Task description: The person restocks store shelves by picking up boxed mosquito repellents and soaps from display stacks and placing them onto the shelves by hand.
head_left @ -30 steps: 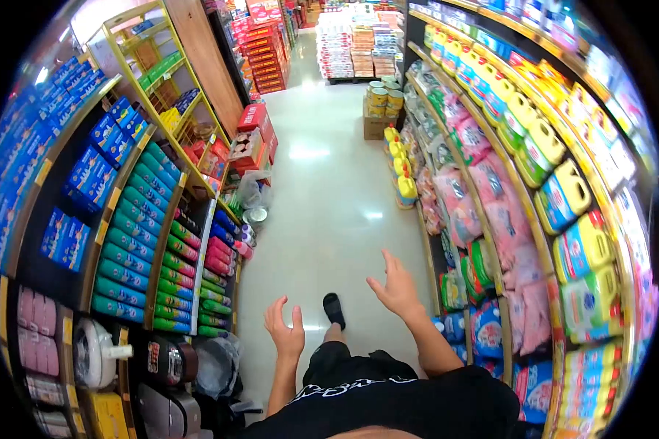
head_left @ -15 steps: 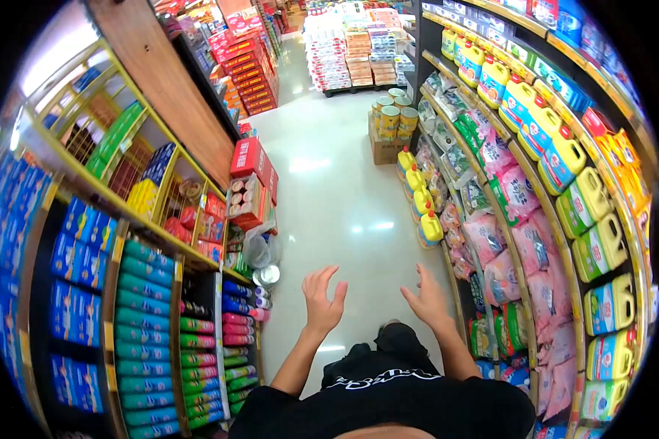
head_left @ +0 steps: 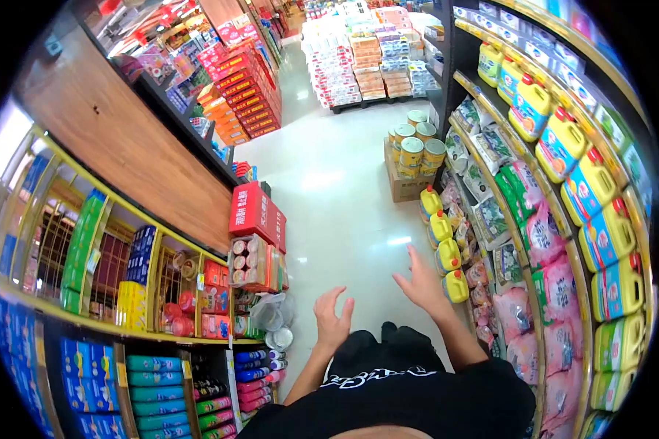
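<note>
Both hands are held out in front of my body above the pale aisle floor (head_left: pixel 322 219). My left hand (head_left: pixel 333 318) is empty, its fingers apart and slightly curled, with the thumb raised. Further forward and to the right, my right hand (head_left: pixel 421 282) also holds nothing; its fingers are stretched out and the thumb stands apart. Nearest to the right hand are yellow jugs (head_left: pixel 447 254) with red caps, lined up on the floor beside the shelf. Left of my left hand sits a clear plastic bag (head_left: pixel 269 311) by the shelf end.
The right shelf holds detergent jugs (head_left: pixel 589 186) and pink bags (head_left: pixel 560 322). Yellow cans (head_left: pixel 411 152) stand on a carton (head_left: pixel 405 189). Red boxes (head_left: pixel 255 212) stick out from the left shelf. Stacked paper packs (head_left: pixel 333 69) on a pallet stand ahead.
I have moved forward along the aisle; shelves, cans and boxes appear closer. My right hand has reached further ahead than my left. Both hands remain empty.
</note>
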`<state>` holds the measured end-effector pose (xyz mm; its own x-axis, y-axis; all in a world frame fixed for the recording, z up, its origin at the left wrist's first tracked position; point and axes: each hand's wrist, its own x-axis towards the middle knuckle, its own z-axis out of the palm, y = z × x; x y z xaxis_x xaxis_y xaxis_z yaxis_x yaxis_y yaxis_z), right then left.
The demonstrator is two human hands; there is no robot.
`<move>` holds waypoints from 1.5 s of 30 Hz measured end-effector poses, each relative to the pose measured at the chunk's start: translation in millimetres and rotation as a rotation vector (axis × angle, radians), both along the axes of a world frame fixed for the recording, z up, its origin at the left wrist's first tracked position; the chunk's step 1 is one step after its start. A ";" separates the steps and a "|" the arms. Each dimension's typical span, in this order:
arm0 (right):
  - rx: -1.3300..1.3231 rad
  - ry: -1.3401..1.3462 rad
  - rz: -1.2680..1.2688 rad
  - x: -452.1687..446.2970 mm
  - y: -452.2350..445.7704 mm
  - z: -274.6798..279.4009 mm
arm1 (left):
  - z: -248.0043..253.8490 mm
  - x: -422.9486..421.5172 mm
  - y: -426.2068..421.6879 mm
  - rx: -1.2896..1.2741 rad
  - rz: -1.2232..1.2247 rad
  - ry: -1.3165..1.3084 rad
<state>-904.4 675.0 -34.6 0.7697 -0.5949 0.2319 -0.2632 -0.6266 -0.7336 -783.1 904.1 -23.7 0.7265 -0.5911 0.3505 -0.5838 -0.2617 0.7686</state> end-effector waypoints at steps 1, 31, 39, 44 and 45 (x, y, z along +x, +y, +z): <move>-0.083 -0.042 0.029 27.8 -20.3 7.4 | -1.7 21.2 -16.3 -0.002 0.024 0.018; 0.200 0.297 -0.183 611.1 -549.3 -31.5 | -8.0 699.6 -631.7 0.115 -0.294 -0.183; 0.068 0.178 -0.032 777.6 -720.4 13.8 | -30.6 854.3 -720.4 0.404 -0.104 -0.066; -0.015 0.169 -0.036 868.3 -818.3 7.3 | -53.5 952.7 -803.1 0.400 0.010 -0.017; -0.012 0.181 -0.040 884.4 -837.8 4.6 | -59.1 972.8 -824.7 0.387 0.016 0.007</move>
<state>-19.9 -162.8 -30.0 0.7751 -0.6240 0.0991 -0.4152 -0.6213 -0.6645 189.7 79.4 -82.8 0.7384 -0.6670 0.0988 -0.5725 -0.5427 0.6146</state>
